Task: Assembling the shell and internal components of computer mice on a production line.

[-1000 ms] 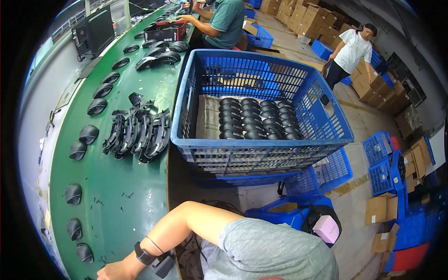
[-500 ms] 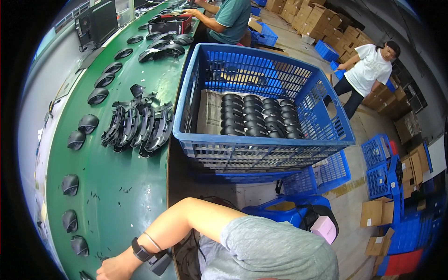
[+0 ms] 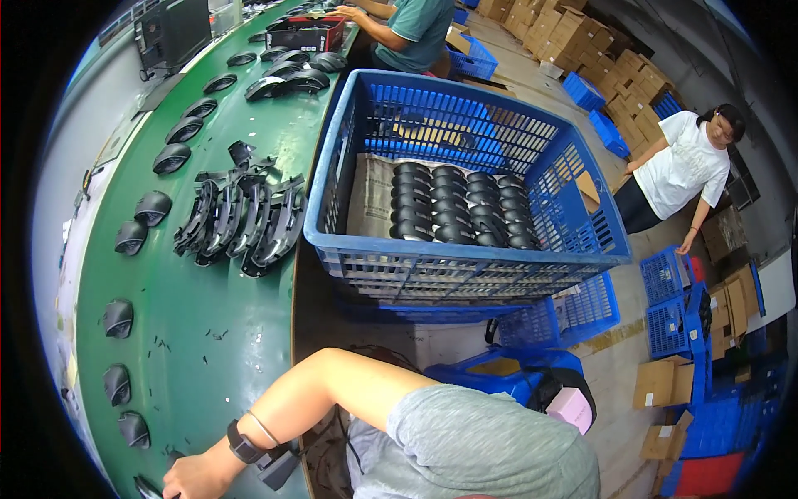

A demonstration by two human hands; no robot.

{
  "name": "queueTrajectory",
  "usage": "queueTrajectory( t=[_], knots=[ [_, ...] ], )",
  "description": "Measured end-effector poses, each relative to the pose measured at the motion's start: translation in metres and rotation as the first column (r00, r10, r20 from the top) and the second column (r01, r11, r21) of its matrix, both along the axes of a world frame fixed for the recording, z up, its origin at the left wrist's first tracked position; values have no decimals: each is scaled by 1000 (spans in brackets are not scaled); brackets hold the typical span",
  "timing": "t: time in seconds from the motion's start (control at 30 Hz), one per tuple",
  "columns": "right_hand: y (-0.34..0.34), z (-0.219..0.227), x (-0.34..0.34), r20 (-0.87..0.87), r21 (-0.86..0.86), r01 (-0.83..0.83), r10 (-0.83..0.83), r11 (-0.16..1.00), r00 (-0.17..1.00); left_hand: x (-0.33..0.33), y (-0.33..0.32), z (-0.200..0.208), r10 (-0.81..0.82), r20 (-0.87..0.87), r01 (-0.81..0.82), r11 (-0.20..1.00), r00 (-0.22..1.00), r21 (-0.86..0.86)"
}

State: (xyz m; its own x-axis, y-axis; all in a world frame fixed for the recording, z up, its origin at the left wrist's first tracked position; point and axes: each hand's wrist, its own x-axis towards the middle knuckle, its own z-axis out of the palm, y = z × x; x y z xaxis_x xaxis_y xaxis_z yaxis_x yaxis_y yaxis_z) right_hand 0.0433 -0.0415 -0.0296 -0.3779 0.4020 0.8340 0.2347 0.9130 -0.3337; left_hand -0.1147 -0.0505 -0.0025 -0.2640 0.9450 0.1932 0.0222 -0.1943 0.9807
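Note:
My right hand (image 3: 199,476) is at the lower left, low over the green work surface, its arm reaching in from the grey sleeve. The fingers are curled together; what they hold, if anything, is hidden. A black curved part (image 3: 147,487) lies beside the fingertips, cut off by the picture's rim. Farther up stand black rounded shells, the nearest one (image 3: 133,429) just beyond my hand. A strap with a dark box (image 3: 274,470) sits on my wrist. My left hand is out of view.
A large blue crate (image 3: 465,254) holds rows of black shells (image 3: 453,204) on cardboard. Black curved frames (image 3: 241,216) are heaped on the green surface (image 3: 249,333). One person (image 3: 416,33) works at the far end; another (image 3: 686,170) stands at right near blue crates (image 3: 665,279).
The view has shifted slightly, and my right hand has moved a little leftward and up. The person in white has come nearer on the right, one hand now beside the blue crates.

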Motion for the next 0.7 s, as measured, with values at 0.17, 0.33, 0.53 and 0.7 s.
queueTrajectory(
  t=[0.17, 0.33, 0.53, 0.7],
  knots=[
    [7, -23, 21, 8, 40, 44, -44, 998, 999, 16, 19, 22, -139, -262, 107, 986, 955, -131],
    [12, -17, 3, -38, 90, 26, -22, 996, 999, -10, 41, 54, -148, -598, 31, 979, 788, -202],
    [9, -25, 8, -86, 93, 53, -45, 994, 995, -47, 68, 36, -232, -858, -85, 950, 459, -302],
    [-5, 0, 29, 69, 180, 164, -179, 970, 981, -159, 122, -29, -90, -834, -97, 981, 545, -170]
  ],
)
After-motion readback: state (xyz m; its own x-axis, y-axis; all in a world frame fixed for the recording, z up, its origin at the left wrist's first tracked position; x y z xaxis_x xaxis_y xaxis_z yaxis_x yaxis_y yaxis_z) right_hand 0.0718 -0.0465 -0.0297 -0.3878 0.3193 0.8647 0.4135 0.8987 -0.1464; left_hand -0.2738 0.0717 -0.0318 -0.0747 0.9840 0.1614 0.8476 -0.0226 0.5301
